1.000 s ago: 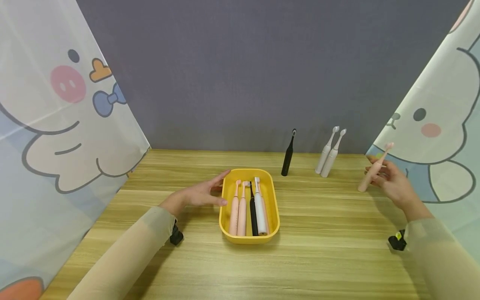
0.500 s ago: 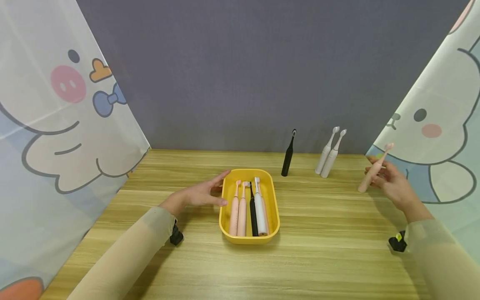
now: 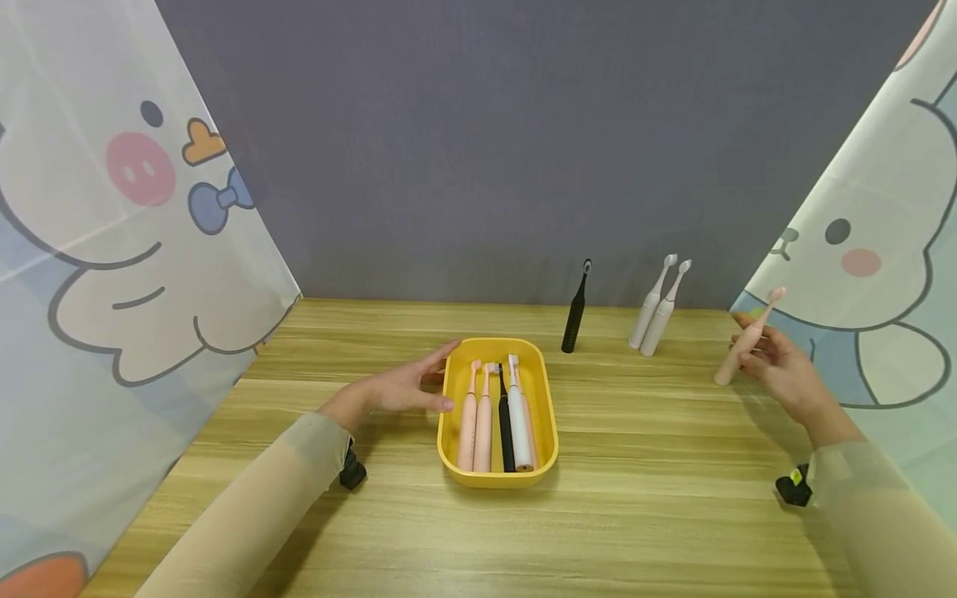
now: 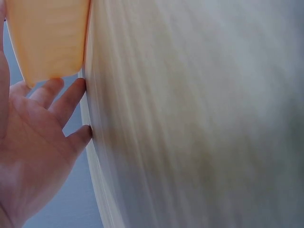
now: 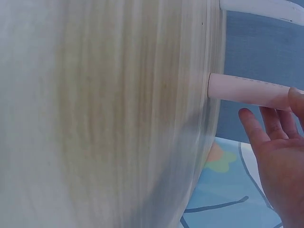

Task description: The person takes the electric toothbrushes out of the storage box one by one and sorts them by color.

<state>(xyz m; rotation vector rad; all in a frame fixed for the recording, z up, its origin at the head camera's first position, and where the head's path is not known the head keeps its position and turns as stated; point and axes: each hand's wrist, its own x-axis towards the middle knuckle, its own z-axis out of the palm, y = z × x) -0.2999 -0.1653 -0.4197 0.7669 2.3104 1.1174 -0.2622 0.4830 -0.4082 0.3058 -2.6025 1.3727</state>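
My right hand (image 3: 791, 380) pinches an upright pink electric toothbrush (image 3: 738, 355) between thumb and fingers at the table's right side. In the right wrist view, the base of this toothbrush (image 5: 237, 89) meets the tabletop. My left hand (image 3: 392, 389) rests against the left side of a yellow tray (image 3: 493, 480), its fingers spread and fairly straight, the thumb at the rim. The left wrist view shows those fingertips touching the outer wall of the tray (image 4: 50, 40). Inside lie several electric toothbrushes: pink ones (image 3: 482, 428), a black one (image 3: 505, 432) and a white one (image 3: 519, 423).
A black electric toothbrush (image 3: 573, 320) stands upright behind the tray's right side. Farther right, two white ones (image 3: 657, 325) stand close together. A grey panel (image 3: 478, 149) rises at the back of the wooden table (image 3: 635, 515). Cartoon-printed cloths (image 3: 112, 274) flank both sides.
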